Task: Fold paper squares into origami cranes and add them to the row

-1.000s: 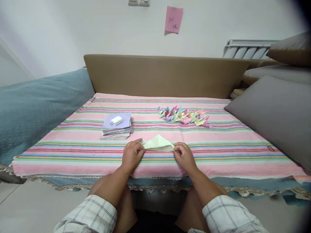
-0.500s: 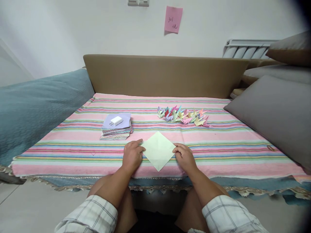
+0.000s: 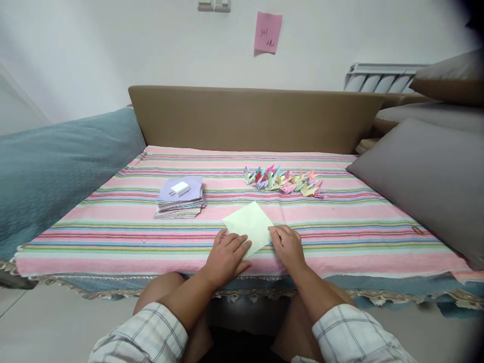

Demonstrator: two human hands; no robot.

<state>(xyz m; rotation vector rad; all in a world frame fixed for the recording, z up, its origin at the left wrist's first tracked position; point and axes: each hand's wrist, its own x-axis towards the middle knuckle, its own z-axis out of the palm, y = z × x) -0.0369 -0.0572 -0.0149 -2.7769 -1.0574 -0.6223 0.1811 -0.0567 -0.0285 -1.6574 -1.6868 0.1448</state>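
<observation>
A pale green square of origami paper [image 3: 251, 224] lies turned cornerwise on the striped cloth, with faint creases. My left hand [image 3: 227, 254] rests over its lower left edge, fingers stretched out and lying on the sheet, covering part of that side. At the right corner my right hand [image 3: 288, 245] pinches the paper between thumb and fingers. Beyond the sheet stands a cluster of several folded paper cranes [image 3: 287, 182] in many colours. To the left is a stack of coloured paper [image 3: 179, 207] with a white charger plug [image 3: 179, 189] on top.
The striped cloth [image 3: 94, 217] covers a sofa seat with a brown backrest [image 3: 257, 121]. A blue-covered armrest [image 3: 68, 166] bounds the left. Grey cushions [image 3: 423, 181] pile up at the right. A pink note [image 3: 267, 33] hangs on the wall.
My left hand has left the paper's left corner and moved right and down onto its lower left edge. The sheet has turned slightly; my right hand keeps the right corner.
</observation>
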